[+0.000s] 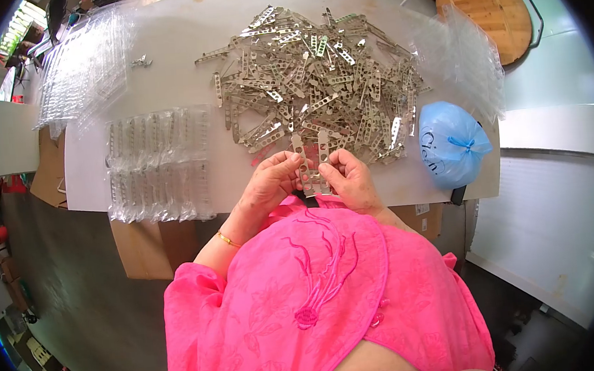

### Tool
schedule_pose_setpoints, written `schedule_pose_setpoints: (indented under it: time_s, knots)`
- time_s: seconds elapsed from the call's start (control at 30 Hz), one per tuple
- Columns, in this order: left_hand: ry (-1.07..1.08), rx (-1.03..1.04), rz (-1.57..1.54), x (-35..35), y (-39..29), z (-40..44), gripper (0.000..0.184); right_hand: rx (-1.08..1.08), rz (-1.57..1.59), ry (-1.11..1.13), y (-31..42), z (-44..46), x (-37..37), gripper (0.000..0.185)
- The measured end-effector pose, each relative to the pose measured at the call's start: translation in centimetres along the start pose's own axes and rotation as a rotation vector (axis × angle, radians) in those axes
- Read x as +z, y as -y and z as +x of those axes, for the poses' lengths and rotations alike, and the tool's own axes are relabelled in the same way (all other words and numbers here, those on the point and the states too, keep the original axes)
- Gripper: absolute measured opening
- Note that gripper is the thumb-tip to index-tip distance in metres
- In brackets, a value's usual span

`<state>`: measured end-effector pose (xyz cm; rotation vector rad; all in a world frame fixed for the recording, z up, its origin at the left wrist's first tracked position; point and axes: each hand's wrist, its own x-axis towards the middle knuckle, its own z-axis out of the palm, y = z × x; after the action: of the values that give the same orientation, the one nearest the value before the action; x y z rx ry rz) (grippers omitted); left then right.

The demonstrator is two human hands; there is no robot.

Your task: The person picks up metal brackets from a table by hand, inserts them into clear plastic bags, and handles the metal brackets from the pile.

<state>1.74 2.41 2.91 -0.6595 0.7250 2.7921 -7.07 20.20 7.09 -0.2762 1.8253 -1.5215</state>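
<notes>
Close to the table's near edge, my left hand (275, 179) pinches a flat metal strip with round holes (299, 145). A similar perforated metal strip (323, 144) is gripped between the thumb and fingers of my right hand (350, 179). Both strips stand side by side, pointing away from me, their lower ends close together. Whether they touch there I cannot tell. Just beyond my hands spreads a large loose pile of such metal strips (323, 79). My fingers partly hide the strips' lower halves.
Clear plastic packs with strips inside (159, 165) lie at the left of the white table (169, 63). Stacked clear plastic trays (85, 69) sit behind them, more clear plastic (472, 60) at the far right. A knotted blue bag (451, 145) rests near the right edge.
</notes>
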Motion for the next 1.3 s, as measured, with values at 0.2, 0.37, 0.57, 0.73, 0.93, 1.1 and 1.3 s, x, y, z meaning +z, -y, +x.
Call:
schedule_pose_setpoints:
  time_s: [0.2,0.37,0.57,0.73,0.93,1.1,1.3]
  knots:
    - [0.013,-0.034,-0.041,-1.5,-0.6,-1.1,0.010,-0.049,-0.048,-0.033,0.0,-0.5,2.0,0.014]
    - [0.057,-0.046,-0.040,-1.7,-0.7,-1.4,0.011,-0.058,-0.076,-0.059,0.2,-1.2,2.6,0.014]
    - [0.068,-0.045,-0.006,-1.1,-0.3,-1.2,0.013,-0.040,-0.069,-0.053,-0.1,-1.5,1.9,0.013]
    - [0.013,-0.006,0.027,1.2,0.1,-1.2,0.014,-0.024,-0.035,-0.022,-0.3,-1.5,1.0,0.013]
    - [0.071,-0.048,0.069,3.1,1.8,0.6,0.015,0.040,-0.047,0.084,-1.2,-1.2,-1.7,0.017]
    - [-0.041,0.044,0.079,4.2,4.0,1.9,0.017,0.006,-0.200,0.065,-1.6,-1.1,-4.9,0.019]
    - [-0.122,0.094,0.144,7.9,5.9,4.4,0.018,0.051,-0.222,0.213,1.3,-1.0,-8.9,0.011]
